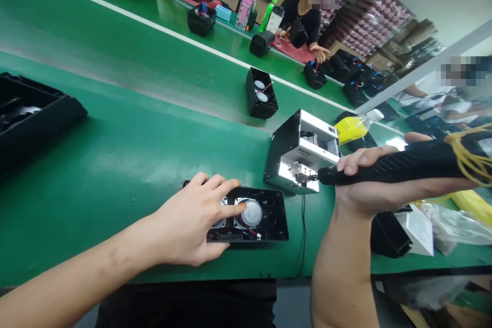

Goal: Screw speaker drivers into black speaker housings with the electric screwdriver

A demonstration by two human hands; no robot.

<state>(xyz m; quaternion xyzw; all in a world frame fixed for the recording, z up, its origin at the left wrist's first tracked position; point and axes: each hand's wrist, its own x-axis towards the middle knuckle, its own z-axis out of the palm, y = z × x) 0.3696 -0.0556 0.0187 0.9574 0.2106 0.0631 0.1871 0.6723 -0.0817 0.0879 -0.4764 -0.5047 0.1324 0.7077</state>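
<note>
My left hand (200, 215) lies over the left part of an open black speaker housing (274, 215), thumb along its near edge and fingers across the top. Inside the housing a round silver speaker (251, 212) shows, with a red wire and small white plug beside it; a second speaker is mostly under my fingers. My right hand (365, 179) grips a black electric screwdriver (403, 164) held sideways, its tip at the lit metal front of a silver and black screw feeder (303, 154). Whether a screw is on the tip cannot be made out.
Another open housing (262, 93) with two speakers stands beyond the feeder. A large black housing (34, 113) is at the left. A yellow bottle (351, 128) lies behind the feeder; a black box (390, 233) and plastic bags are at right. People handle black parts across the green table (134, 143).
</note>
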